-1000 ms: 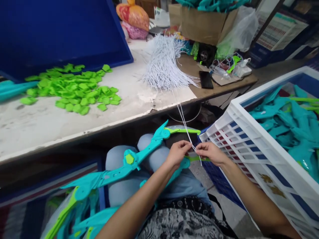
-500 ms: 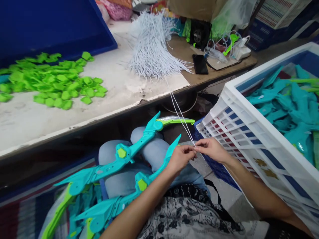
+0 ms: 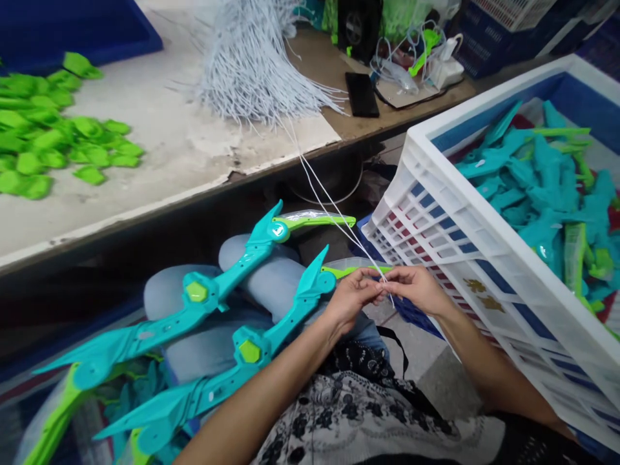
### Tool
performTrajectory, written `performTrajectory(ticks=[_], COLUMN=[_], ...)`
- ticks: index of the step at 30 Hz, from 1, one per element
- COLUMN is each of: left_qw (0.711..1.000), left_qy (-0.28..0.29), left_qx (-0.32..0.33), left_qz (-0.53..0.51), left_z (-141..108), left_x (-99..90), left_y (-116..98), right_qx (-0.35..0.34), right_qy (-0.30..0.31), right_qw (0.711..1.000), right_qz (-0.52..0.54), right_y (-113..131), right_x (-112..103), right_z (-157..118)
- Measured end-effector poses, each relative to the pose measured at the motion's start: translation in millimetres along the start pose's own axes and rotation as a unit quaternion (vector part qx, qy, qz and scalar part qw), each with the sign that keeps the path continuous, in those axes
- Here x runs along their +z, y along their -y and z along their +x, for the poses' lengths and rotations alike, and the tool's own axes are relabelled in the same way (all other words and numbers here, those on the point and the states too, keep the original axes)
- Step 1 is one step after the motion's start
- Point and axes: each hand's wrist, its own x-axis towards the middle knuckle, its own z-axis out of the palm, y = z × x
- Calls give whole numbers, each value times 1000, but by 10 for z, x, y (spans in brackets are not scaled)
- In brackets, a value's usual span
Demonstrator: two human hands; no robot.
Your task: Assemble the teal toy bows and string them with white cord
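Note:
Between the fingertips of my left hand and my right hand, both closed in a pinch, are the ends of white strings. The strings stretch up to a thick bundle of white strings on the table. Two turquoise toy bows lie across my lap: one farther off, one nearer, partly hidden by my left forearm. Each has a lime green hexagon at its middle and lime green limbs. My fingers cover the point where the strings meet.
Lime green plastic pieces lie heaped on the table at left, near a blue tray. A black phone rests by the table's right edge. To my right stands a white crate full of turquoise parts.
The view has swung right and down, so the table things appear farther left. Both hands stay together on the strings, and short string ends now show below the fingers.

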Motion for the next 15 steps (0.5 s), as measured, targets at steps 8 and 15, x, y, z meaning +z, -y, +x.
performTrajectory(ticks=[8, 15], left_qw=[991, 988], left_qy=[-64, -65], left_qx=[-108, -130], left_qz=[39, 52], left_z=[237, 475], left_x=[-125, -79], left_y=[326, 406], right_qx=[-101, -134], right_qy=[-253, -256], right_qw=[939, 919], right_qz=[-211, -269], right_y=[-211, -456], right_x=[-363, -315], right_z=[-155, -73])
